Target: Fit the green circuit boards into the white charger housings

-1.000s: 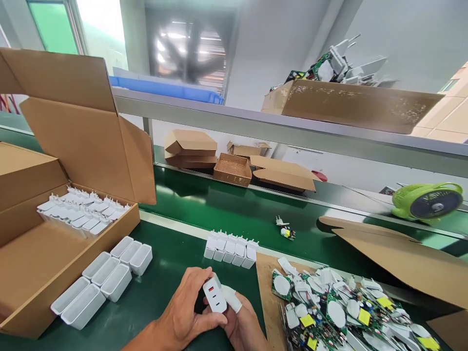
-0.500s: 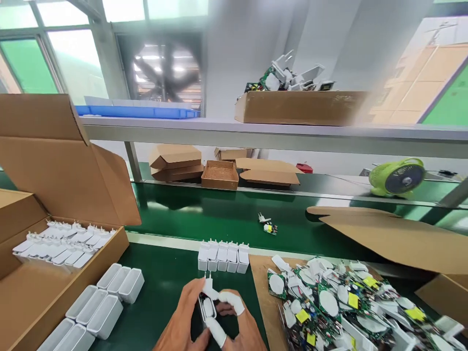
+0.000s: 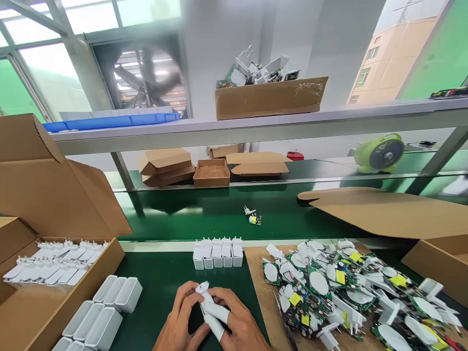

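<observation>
My left hand [image 3: 179, 317] and my right hand [image 3: 241, 319] are both closed around a small white plug adapter [image 3: 202, 287] low in the middle of the head view. White wrappings [image 3: 215, 312] cover fingers of my right hand, which press on the adapter from the right. My left fingers grip it from the other side. Most of its body is hidden by the fingers. Just beyond my hands stands a short row of white adapters [image 3: 218, 253]. To the left, open white casings [image 3: 104, 326] lie in groups on the green mat [image 3: 153, 273].
A cardboard box [image 3: 91, 273] at left holds rows of white adapters. On the right, circuit boards and white plug parts [image 3: 321, 292] are heaped on cardboard. A small loose board [image 3: 255, 219] lies on the green belt [image 3: 204, 214], below a shelf [image 3: 256, 129]. A green fan [image 3: 380, 153] stands behind.
Earlier, an open casing with a part inside showed between my hands. Now my fingers have closed over it, with the right hand's wrapped fingers across it. The view has shifted and tilted.
</observation>
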Demonstrator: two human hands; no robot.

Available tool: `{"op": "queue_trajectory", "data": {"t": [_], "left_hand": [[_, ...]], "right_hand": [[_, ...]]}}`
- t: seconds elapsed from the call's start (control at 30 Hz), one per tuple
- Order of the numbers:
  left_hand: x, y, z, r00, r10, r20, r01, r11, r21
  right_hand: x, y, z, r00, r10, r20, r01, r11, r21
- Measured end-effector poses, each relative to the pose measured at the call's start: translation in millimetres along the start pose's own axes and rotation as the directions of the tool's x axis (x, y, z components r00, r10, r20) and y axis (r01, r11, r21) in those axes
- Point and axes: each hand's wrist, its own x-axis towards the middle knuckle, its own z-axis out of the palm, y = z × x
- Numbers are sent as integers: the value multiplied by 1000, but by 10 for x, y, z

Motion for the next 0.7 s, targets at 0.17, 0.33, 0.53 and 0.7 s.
{"op": "queue_trajectory", "data": {"t": [0.17,0.33,0.53,0.7], "left_hand": [[50,-27,-50,995,65,79,-69,997,45],[91,37,-88,972,186,140,-202,973,112],[240,34,-259,998,11,67,-20,991,133],[658,-198,-572,974,-225,30,220,968,121]], "right_hand": [[11,-41,-53,999,18,40,-15,998,-63],[29,-62,-84,995,19,96,-12,997,-77],[25,-34,-61,989,151,2,-150,987,63],[-70,51,4,988,121,94,-118,992,-33]]}}
